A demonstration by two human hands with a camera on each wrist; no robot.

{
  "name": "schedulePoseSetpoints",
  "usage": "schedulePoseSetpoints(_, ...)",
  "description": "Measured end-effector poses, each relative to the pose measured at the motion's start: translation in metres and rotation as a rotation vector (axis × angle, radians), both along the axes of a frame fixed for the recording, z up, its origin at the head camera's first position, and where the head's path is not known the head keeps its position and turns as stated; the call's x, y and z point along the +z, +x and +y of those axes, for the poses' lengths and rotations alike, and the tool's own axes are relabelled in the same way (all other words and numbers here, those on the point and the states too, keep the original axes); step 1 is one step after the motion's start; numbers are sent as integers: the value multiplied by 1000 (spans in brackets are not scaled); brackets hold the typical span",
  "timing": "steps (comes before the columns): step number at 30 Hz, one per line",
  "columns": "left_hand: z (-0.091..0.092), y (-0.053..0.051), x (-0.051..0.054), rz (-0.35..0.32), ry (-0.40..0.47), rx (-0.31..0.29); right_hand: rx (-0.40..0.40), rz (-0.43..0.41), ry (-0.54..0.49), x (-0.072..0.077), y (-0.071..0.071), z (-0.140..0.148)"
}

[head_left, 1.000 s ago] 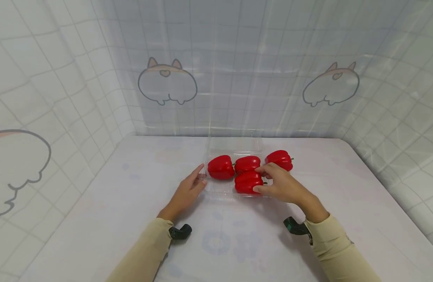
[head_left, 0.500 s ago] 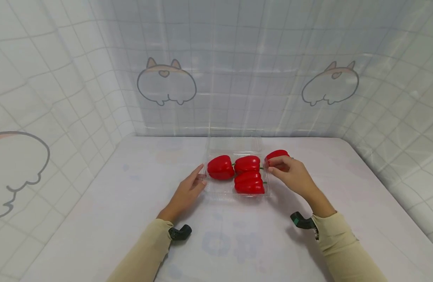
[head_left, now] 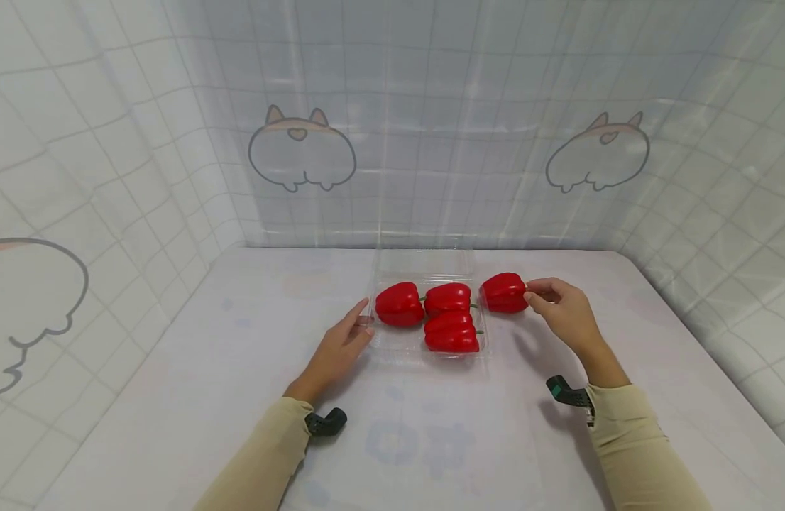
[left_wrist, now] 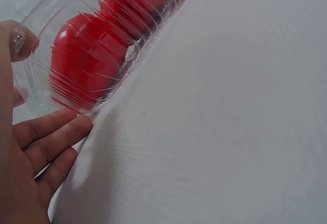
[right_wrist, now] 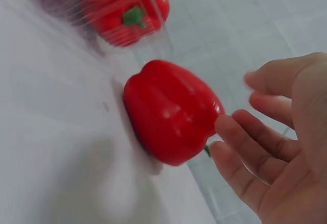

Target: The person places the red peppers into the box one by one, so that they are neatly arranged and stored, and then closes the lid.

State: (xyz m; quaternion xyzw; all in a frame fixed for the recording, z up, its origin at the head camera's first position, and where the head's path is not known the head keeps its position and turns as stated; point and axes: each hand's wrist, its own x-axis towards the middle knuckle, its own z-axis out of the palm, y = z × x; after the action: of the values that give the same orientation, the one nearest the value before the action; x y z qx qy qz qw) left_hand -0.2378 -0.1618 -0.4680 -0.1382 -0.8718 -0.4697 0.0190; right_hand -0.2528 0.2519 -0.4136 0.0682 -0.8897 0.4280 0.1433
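Note:
Three red bell peppers, among them the left one [head_left: 399, 304] and the front one [head_left: 452, 332], lie in a clear plastic clamshell box [head_left: 392, 343], its lid tipped back. My left hand [head_left: 337, 348] rests against the box's left side with fingers extended; in the left wrist view some fingertips [left_wrist: 76, 127] lie beside its lower edge. Another red bell pepper [head_left: 504, 292] lies on the table just right of the box. Beside its stem end is my right hand [head_left: 566, 312], whose loosely bent fingers do not wrap round it in the right wrist view.
The clear lid [head_left: 424, 261] lies behind the box, near the back wall [head_left: 405, 142] of white grid-patterned sheeting. Similar sheeting rises on both sides of the pale table [head_left: 258, 298]. Each wrist wears a dark device [head_left: 325, 421].
My right hand has let go of the front pepper in the box and moved right, past the loose pepper, to its stem end. My left hand has stayed at the box.

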Motion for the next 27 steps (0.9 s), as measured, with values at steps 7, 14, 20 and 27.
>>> schedulePoseSetpoints(7,0,-1,-1,-4,9,2,-67,-39,10,-9,-6,5)
schedulePoseSetpoints(14,0,-1,-2,3,15,0,-87,-62,-2,-14,-7,5)
schedulePoseSetpoints(20,0,-1,-3,8,6,12,-86,-126,-28,-19,-12,3)
schedulePoseSetpoints(27,1,-3,-5,12,12,-1,-99,-200,-14,-25,-15,-4)
